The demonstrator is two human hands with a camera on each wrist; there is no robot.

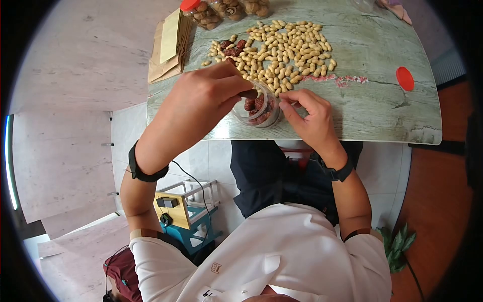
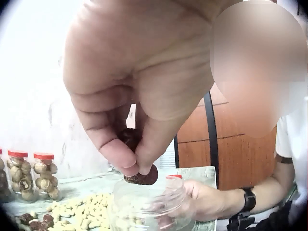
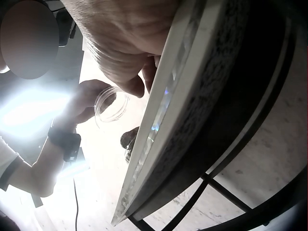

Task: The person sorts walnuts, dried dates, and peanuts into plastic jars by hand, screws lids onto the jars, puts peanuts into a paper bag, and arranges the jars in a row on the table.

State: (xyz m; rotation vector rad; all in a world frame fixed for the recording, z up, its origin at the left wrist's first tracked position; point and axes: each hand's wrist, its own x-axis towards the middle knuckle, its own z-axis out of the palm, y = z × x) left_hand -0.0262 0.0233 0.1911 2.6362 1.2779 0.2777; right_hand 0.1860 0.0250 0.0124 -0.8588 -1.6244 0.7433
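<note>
My left hand (image 1: 206,93) reaches over the mouth of a clear plastic jar (image 1: 271,118). Between thumb and fingers it pinches dark red dried dates (image 2: 147,177), held just above the rim in the left wrist view. Several more red dates (image 1: 259,104) lie inside the jar. My right hand (image 1: 314,113) is at the jar's right side, thumb and index fingertips right at its wall, fingers loosely bent. In the right wrist view, the jar's rim (image 3: 98,113) shows beyond the right thumb, and glare hides much of the jar.
Unshelled peanuts (image 1: 297,48) spread across the table (image 1: 382,110), with a few dates (image 1: 232,52) at their left. Jars of walnuts (image 1: 206,17) stand at the back left near paper bags (image 1: 168,45). A red lid (image 1: 405,79) lies at the right.
</note>
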